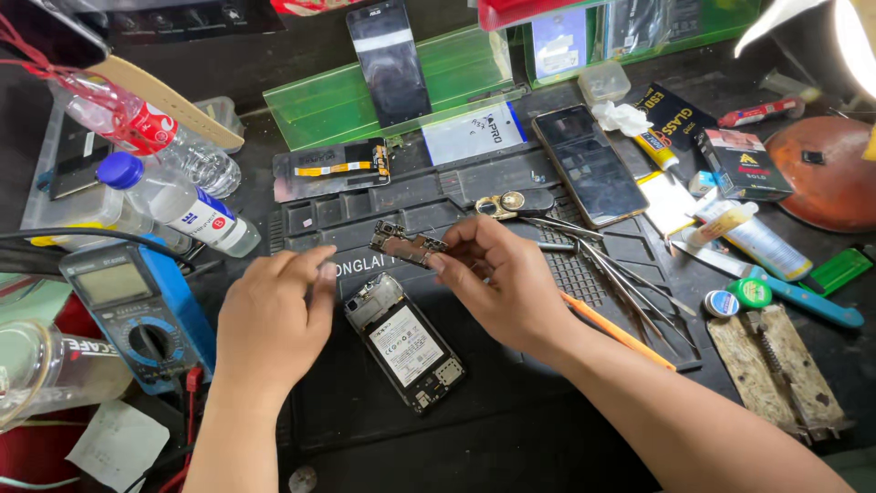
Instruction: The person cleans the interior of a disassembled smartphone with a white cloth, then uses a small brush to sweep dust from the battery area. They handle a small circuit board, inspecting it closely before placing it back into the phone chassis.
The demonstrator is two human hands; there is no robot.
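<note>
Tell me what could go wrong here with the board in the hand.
The right hand pinches the board only at one end, above the open phone; it could slip and fall onto it. Bare fingertips on the board may leave grease or static. The tweezers lie close to the wrist and could be knocked.

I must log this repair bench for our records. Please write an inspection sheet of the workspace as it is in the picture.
Surface: dark repair mat on a crowded bench.
Job's things: small circuit board held above the opened phone, which lies on the mat.
Clutter: tweezers, glue tubes, plastic bottles, second phone.
Grippers: right hand pinches the board; left hand beside it, holding nothing visible.
Cables: black lead by the blue multimeter.
Surroundings: green tray, lamp.
</note>
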